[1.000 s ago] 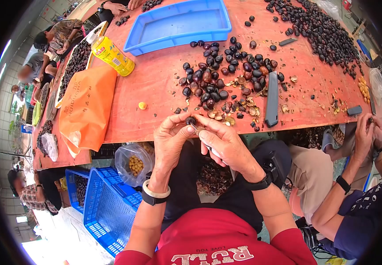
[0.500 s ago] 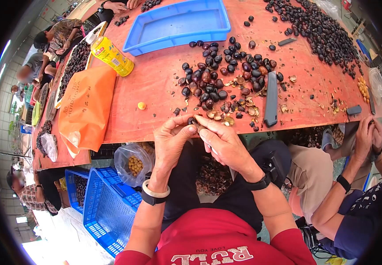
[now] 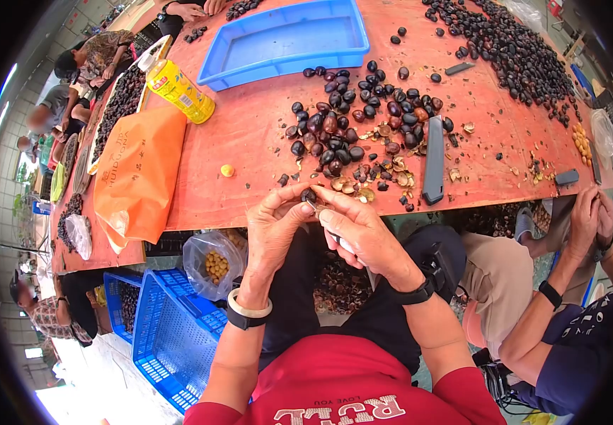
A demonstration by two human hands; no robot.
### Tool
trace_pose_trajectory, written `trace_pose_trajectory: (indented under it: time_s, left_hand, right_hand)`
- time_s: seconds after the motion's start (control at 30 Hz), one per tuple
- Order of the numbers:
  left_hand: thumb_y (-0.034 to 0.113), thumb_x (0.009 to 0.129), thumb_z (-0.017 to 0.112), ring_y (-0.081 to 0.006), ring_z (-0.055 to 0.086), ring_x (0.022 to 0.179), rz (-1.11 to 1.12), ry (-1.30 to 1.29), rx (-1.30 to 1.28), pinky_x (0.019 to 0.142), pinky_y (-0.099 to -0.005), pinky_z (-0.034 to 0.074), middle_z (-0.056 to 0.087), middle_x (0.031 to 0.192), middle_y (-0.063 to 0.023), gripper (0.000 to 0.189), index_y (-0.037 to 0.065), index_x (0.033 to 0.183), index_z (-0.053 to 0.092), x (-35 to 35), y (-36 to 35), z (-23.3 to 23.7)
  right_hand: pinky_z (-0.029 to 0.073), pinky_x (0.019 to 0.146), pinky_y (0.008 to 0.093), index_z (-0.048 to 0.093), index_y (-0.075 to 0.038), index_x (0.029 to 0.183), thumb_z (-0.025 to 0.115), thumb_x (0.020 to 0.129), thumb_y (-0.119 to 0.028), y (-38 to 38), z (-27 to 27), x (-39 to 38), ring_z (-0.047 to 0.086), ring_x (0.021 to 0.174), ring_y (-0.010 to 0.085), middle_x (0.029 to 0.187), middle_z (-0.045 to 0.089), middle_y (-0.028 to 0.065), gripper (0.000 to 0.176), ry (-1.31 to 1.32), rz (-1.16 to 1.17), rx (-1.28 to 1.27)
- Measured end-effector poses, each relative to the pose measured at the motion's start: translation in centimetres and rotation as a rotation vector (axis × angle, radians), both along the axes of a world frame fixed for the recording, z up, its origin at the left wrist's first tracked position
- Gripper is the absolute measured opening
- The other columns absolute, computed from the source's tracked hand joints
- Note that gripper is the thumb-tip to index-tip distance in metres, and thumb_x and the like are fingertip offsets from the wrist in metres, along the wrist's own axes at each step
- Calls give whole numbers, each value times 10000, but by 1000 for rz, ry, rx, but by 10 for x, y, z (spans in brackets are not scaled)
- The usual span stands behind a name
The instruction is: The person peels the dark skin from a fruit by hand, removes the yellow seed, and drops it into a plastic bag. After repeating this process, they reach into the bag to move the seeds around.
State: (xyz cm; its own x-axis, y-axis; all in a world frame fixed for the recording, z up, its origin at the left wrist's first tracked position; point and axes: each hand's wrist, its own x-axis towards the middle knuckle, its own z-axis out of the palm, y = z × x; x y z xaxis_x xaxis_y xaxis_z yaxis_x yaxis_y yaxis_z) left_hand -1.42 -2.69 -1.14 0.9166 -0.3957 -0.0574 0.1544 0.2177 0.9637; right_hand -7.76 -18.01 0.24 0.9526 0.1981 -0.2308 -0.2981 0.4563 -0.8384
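Note:
My left hand [image 3: 272,225] is closed, with thumb and fingertips pinching a dark brown nut [image 3: 308,194] just off the table's front edge. My right hand [image 3: 371,239] wraps round a small knife with a white and black handle [image 3: 342,242]. Its short blade meets the nut between my two thumbs, and the fingers partly hide it. Beyond my hands lies a loose heap of glossy dark nuts [image 3: 331,131]. Broken shell pieces [image 3: 364,194] lie between the heap and the edge. One pale yellow peeled kernel [image 3: 227,171] rests to the left.
A blue tray [image 3: 211,76], a yellow drink bottle [image 3: 181,91] and an orange bag [image 3: 136,180] stand on the red table. A grey bar [image 3: 434,163] lies right. Below left are a plastic bag of kernels [image 3: 216,265] and a blue crate [image 3: 172,347]. A co-worker's hands [image 3: 588,219] are at far right.
My right hand has turned slightly, showing more of the knife's handle and blade against the nut. My left hand still pinches the nut in nearly the same place.

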Motion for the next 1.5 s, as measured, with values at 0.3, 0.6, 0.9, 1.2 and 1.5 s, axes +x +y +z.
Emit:
trace_pose_trajectory:
  time_s: [0.3, 0.6, 0.9, 1.2, 1.5]
  left_hand:
    - [-41, 798, 623, -172, 636, 816, -16, 7, -27, 757, -297, 539, 651, 919, -125, 255, -47, 1052, 595, 2, 4, -5]
    - [-45, 805, 613, -183, 631, 834, 6, 35, -47, 759, -329, 552, 640, 949, -126, 225, -47, 1030, 598, 1, 1, -6]
    - [-26, 816, 612, -174, 626, 842, 11, 8, -68, 766, -332, 545, 641, 944, -118, 234, -35, 1048, 584, 1, 2, -6]
    - [-9, 833, 601, -175, 621, 865, 5, 50, -83, 773, -327, 539, 621, 970, -107, 235, -35, 1064, 567, 0, -1, -2]
    - [-6, 845, 589, -179, 624, 865, -94, -19, -32, 800, -326, 529, 625, 982, -132, 202, -34, 1041, 554, 1, 5, -6]
  right_hand:
    - [294, 359, 156, 374, -65, 1354, 449, 945, -183, 10, -13, 0, 359, 418, 11, 625, 447, -24, 433, -110, -77, -129]
    - [378, 502, 188, 462, -8, 1283, 464, 933, -142, 14, -16, 2, 432, 580, 38, 668, 479, -24, 375, -186, -203, -261]
    - [269, 283, 161, 418, -44, 1316, 428, 950, -196, 11, -12, 4, 356, 332, 24, 625, 490, -3, 396, -11, -134, 88]
    - [281, 302, 166, 390, -58, 1340, 439, 943, -205, 5, -2, 2, 360, 355, 25, 629, 476, -2, 426, -15, -97, 75]
    - [289, 328, 164, 429, -71, 1322, 454, 941, -198, -1, -4, 3, 362, 375, 16, 615, 465, -11, 402, -54, -40, -131]
